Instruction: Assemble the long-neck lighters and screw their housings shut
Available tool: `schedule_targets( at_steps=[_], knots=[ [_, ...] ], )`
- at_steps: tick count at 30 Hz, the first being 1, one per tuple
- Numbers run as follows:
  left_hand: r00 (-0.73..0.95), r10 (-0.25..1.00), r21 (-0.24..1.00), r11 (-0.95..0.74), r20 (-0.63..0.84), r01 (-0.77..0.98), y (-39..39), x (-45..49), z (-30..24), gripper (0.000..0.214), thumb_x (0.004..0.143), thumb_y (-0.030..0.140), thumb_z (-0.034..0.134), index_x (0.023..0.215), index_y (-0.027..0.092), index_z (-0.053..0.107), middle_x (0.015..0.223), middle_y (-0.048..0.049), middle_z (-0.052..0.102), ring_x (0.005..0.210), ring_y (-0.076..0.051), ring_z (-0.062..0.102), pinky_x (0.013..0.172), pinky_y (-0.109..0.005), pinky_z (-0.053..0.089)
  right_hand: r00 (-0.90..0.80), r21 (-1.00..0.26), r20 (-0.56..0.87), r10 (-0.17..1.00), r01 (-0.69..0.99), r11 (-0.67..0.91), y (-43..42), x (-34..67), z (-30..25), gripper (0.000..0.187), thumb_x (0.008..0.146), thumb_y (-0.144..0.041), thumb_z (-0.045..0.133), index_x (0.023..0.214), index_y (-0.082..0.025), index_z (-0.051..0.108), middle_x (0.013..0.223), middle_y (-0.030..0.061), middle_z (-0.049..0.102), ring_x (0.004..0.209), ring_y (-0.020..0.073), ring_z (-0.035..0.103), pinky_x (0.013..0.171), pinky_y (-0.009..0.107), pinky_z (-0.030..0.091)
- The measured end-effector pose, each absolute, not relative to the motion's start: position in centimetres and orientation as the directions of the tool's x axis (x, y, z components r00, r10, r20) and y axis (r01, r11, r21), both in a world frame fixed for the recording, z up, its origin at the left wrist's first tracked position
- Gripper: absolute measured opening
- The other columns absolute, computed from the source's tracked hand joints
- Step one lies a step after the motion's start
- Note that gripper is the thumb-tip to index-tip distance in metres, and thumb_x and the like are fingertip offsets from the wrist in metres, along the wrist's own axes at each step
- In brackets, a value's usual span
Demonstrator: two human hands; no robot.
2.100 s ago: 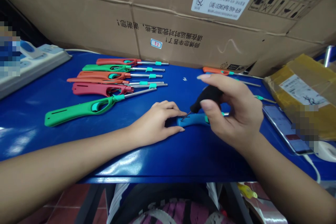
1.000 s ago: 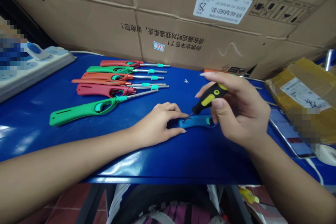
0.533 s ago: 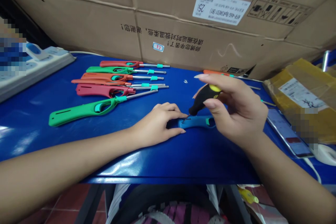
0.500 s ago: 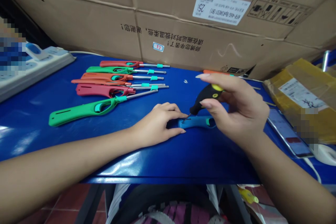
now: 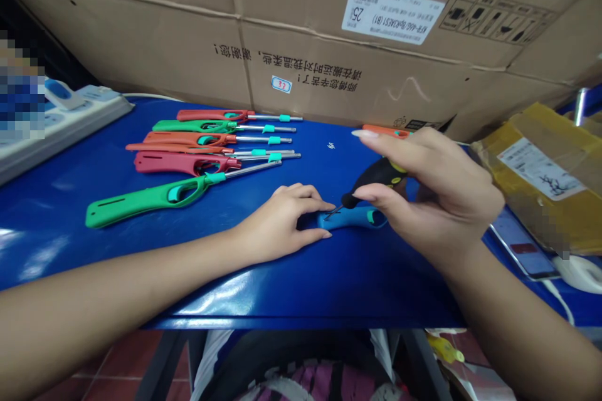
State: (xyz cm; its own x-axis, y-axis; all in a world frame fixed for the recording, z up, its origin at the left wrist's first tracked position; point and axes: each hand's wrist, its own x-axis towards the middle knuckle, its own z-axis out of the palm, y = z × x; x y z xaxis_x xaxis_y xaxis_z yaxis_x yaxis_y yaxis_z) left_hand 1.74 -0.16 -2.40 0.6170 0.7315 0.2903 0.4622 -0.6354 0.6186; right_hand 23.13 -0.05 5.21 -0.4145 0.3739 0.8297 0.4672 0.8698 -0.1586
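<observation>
A blue gas lighter (image 5: 350,217) lies flat on the blue table, its turquoise trigger towards the right. My left hand (image 5: 289,219) pinches its left end between thumb and fingers. In my right hand (image 5: 433,194) is a screwdriver (image 5: 379,178) with a black and yellow handle, held in a slant. Its thin tip meets the lighter's body near a dark slot, close to my left fingertips. The right part of the lighter runs beneath my right hand and is hidden there.
Several red, orange and green lighters lie left of centre, a green one (image 5: 141,203) nearest. An orange lighter (image 5: 385,131) is partly behind my right hand. A large cardboard box (image 5: 291,19) stands behind. At right are a taped parcel (image 5: 531,169) and a phone (image 5: 524,241); at left, a power strip (image 5: 61,122).
The screwdriver's handle has tilted further down to the right, and my right hand has moved with it. My left hand and the blue lighter stay nearly in place.
</observation>
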Motion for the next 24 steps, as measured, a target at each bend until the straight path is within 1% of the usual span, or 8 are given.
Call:
schedule_targets(
  at_steps=[3,5,7,11,13,17,20,24],
  knots=[
    [0.623,0.735,0.639,-0.619,0.268,0.456,-0.17,1.75,-2.14,0.033,0.088,0.033,0.076,0.119,0.022,0.071,0.110,-0.0053,0.069,0.105,-0.023,0.063,0.098,-0.041,0.047,-0.468,-0.247,0.753,0.462,0.450,0.858,-0.29,23.28,5.46,0.039,0.104,-0.033,0.047,0.141,-0.033,0.059,0.123,0.0052,0.072,0.099,0.0235,0.071,0.085,0.043,0.062],
    [0.627,0.736,0.647,-0.612,0.255,0.455,-0.18,1.75,-2.06,0.031,0.089,0.033,0.075,0.118,0.022,0.071,0.109,-0.0053,0.068,0.104,-0.023,0.063,0.097,-0.041,0.047,-0.504,-0.307,0.698,0.508,0.431,0.849,-0.37,23.38,5.51,0.043,0.105,-0.030,0.042,0.145,-0.032,0.054,0.125,0.0062,0.072,0.097,0.0232,0.072,0.081,0.043,0.063],
    [0.623,0.736,0.640,-0.617,0.263,0.459,-0.21,1.74,-2.16,0.033,0.089,0.033,0.076,0.120,0.024,0.070,0.111,-0.0052,0.068,0.105,-0.024,0.063,0.098,-0.042,0.047,-0.489,-0.293,0.722,0.490,0.425,0.856,-0.34,23.33,5.46,0.039,0.102,-0.032,0.049,0.141,-0.031,0.059,0.114,0.0053,0.075,0.087,0.0221,0.072,0.071,0.040,0.063],
    [0.612,0.739,0.612,-0.629,0.280,0.479,-0.25,1.73,-2.48,0.038,0.087,0.033,0.077,0.123,0.025,0.069,0.112,-0.0052,0.069,0.109,-0.026,0.063,0.099,-0.044,0.045,-0.402,-0.123,0.848,0.344,0.482,0.868,-0.28,22.89,5.23,0.033,0.090,-0.031,0.073,0.123,-0.032,0.070,0.090,0.0009,0.078,0.066,0.0175,0.063,0.060,0.033,0.058],
    [0.616,0.739,0.618,-0.626,0.273,0.476,-0.25,1.72,-2.47,0.037,0.087,0.033,0.077,0.123,0.024,0.069,0.111,-0.0049,0.068,0.108,-0.025,0.062,0.099,-0.043,0.045,-0.416,-0.080,0.856,0.306,0.478,0.875,-0.36,22.79,5.12,0.035,0.094,-0.030,0.068,0.128,-0.031,0.067,0.097,0.0023,0.078,0.071,0.0182,0.065,0.065,0.034,0.059],
    [0.632,0.728,0.639,-0.624,0.266,0.449,-0.22,1.67,-2.26,0.034,0.089,0.032,0.076,0.120,0.022,0.070,0.110,-0.0051,0.067,0.106,-0.023,0.062,0.097,-0.041,0.045,-0.490,-0.225,0.744,0.455,0.457,0.860,-0.54,22.94,4.94,0.044,0.104,-0.029,0.044,0.147,-0.030,0.052,0.122,0.0065,0.073,0.087,0.0219,0.071,0.074,0.041,0.062],
    [0.625,0.731,0.633,-0.626,0.272,0.456,-0.25,1.68,-2.27,0.034,0.089,0.033,0.076,0.121,0.023,0.070,0.112,-0.0052,0.067,0.107,-0.024,0.062,0.097,-0.042,0.045,-0.466,-0.241,0.761,0.452,0.443,0.863,-0.47,22.93,4.92,0.039,0.099,-0.031,0.057,0.138,-0.031,0.060,0.108,0.0049,0.076,0.077,0.0213,0.069,0.067,0.039,0.060],
    [0.617,0.736,0.615,-0.631,0.279,0.473,-0.29,1.72,-2.36,0.036,0.088,0.032,0.077,0.122,0.024,0.070,0.111,-0.0051,0.068,0.107,-0.026,0.062,0.096,-0.043,0.045,-0.435,-0.138,0.823,0.366,0.473,0.870,-0.48,22.76,5.03,0.036,0.091,-0.028,0.071,0.127,-0.031,0.067,0.096,0.0019,0.076,0.065,0.0175,0.062,0.061,0.034,0.057]
  ],
)
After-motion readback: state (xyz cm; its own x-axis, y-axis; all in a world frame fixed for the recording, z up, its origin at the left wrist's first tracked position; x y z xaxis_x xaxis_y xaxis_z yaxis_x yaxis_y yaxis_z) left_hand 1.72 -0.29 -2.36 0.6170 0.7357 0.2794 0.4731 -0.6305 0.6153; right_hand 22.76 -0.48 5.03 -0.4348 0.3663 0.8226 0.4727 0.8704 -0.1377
